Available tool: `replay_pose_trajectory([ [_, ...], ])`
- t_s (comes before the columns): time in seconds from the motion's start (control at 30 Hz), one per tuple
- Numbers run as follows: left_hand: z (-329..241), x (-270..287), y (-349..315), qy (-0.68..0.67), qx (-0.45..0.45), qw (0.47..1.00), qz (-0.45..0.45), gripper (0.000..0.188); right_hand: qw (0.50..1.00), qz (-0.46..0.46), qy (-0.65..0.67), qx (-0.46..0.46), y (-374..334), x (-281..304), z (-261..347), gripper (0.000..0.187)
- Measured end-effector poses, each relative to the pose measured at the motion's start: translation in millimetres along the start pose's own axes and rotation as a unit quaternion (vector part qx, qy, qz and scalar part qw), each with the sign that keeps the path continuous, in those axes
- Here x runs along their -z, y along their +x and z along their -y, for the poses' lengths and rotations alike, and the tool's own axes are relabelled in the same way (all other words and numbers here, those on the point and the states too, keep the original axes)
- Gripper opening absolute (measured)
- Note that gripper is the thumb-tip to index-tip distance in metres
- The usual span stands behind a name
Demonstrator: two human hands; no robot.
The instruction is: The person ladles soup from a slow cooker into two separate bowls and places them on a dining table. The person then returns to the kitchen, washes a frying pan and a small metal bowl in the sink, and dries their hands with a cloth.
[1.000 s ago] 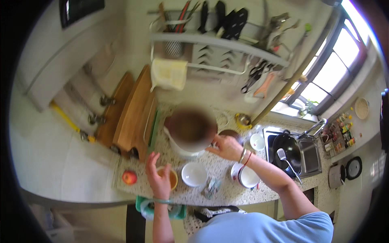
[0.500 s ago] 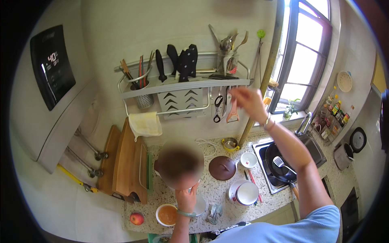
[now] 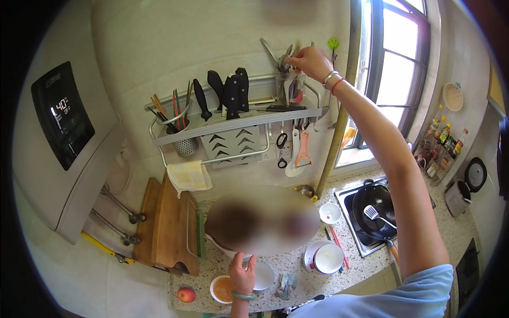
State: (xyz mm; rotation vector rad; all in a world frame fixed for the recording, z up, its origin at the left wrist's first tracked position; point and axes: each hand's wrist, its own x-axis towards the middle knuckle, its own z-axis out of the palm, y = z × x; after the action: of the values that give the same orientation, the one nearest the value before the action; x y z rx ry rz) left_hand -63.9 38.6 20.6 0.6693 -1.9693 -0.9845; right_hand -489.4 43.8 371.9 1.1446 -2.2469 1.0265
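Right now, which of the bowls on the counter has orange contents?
The bowl beside the apple, just left of the left hand; only this one shows orange inside.

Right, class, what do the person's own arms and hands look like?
The left hand is ungloved, with a pale green bangle. The right hand, also ungloved, has a silver-coloured bangle and thin red band at the wrist; that arm's short sleeve is light blue.
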Motion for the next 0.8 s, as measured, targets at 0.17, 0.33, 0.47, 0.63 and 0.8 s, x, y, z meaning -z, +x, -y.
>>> replay_pose_trajectory([
  [0.17,12.9,-3.1,-2.6,-0.012,0.001,1.000,0.011,0.024,0.994,-0.020,0.106,-0.014,10.9,-4.6,4.0,0.031],
  [0.33,10.4,-7.9,-3.7,-0.064,0.040,0.997,0.028,0.027,0.932,-0.083,0.351,-0.023,12.0,18.1,7.0,0.023],
  [0.47,-2.4,-3.1,-1.0,-0.177,0.106,0.978,0.029,0.027,0.877,-0.214,0.413,0.118,-25.3,50.2,44.4,0.021],
  [0.63,-31.9,20.3,-5.1,-0.416,0.197,0.888,0.015,0.048,0.913,-0.071,0.278,0.291,-189.4,-14.3,84.6,0.012],
  [0.8,-38.5,31.3,-21.5,-0.548,0.203,0.811,0.045,0.076,0.770,0.080,0.124,0.621,-334.1,-88.9,80.6,0.020],
])
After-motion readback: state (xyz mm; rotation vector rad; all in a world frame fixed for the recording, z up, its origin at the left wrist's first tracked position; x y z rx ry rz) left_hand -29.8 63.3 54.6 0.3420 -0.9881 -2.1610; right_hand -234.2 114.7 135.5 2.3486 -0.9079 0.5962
